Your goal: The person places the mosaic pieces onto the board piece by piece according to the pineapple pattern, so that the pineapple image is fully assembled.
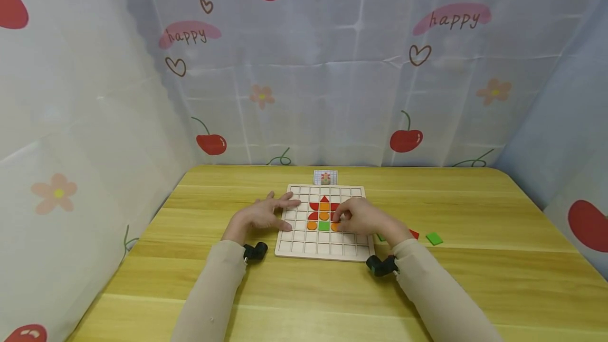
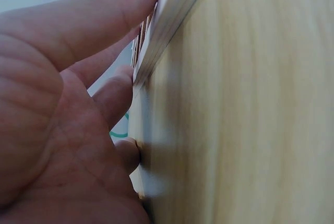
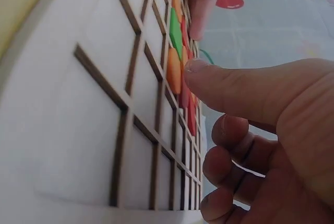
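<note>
A pale wooden grid board (image 1: 296,236) lies flat on the table. Its cells hold a red triangle (image 1: 324,199), other red curved pieces, orange pieces and a green square (image 1: 324,226). My left hand (image 1: 260,214) rests at the board's left edge, fingers spread, thumb (image 2: 99,18) against the rim. Over the right part of the pattern, my right hand (image 1: 366,220) bends thumb and index finger at a red tile (image 1: 334,217). In the right wrist view the thumb (image 3: 224,85) meets red and orange pieces; the index fingertip is hidden, the other fingers curl.
Behind the board lies a small pattern card (image 1: 331,173). Right of the board are a green square tile (image 1: 434,238), a red piece (image 1: 414,234) and a green piece (image 1: 381,237), the latter two partly covered by my right arm. A printed curtain (image 1: 304,120) hangs behind the table.
</note>
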Motion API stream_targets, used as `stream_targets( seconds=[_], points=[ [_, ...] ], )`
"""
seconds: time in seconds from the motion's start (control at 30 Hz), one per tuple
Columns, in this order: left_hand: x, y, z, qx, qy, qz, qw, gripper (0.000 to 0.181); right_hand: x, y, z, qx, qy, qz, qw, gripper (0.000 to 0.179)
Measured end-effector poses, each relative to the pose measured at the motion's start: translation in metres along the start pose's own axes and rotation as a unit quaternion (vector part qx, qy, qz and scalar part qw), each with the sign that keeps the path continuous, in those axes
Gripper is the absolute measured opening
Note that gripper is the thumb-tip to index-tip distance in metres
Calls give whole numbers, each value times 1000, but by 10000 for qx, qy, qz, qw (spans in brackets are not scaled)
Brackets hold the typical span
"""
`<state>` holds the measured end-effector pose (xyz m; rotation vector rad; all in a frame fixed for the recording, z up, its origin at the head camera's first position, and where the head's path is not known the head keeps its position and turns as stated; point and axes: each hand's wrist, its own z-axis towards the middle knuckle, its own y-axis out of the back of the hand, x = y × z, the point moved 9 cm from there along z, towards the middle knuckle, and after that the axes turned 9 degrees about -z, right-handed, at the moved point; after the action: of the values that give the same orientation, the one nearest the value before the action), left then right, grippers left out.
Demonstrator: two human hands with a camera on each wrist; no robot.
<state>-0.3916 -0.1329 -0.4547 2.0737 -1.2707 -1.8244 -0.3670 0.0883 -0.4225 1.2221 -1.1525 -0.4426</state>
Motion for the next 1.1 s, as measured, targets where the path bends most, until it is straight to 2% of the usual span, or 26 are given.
stream_targets(
  seconds=[0.13,0.37,0.67,0.87,1.1],
  points=[
    [1,0,1,9,34,-68,10000,73,-5,11,-5,-12,-32,111,9999,8],
    [3,-1,3,0,75,-61,10000,73,-27,35,-17,-66,-142,190,9997,10],
    [3,0,3,-69,132,-93,9998,73,-56,65,-41,8,67,523,9986,19],
    [4,0,4,-31,91,-116,9999,72,-79,71,-59,398,177,812,9957,28],
    [5,0,2,-46,100,-95,9999,72,-111,70,-75,551,123,1470,9875,34]
  ],
)
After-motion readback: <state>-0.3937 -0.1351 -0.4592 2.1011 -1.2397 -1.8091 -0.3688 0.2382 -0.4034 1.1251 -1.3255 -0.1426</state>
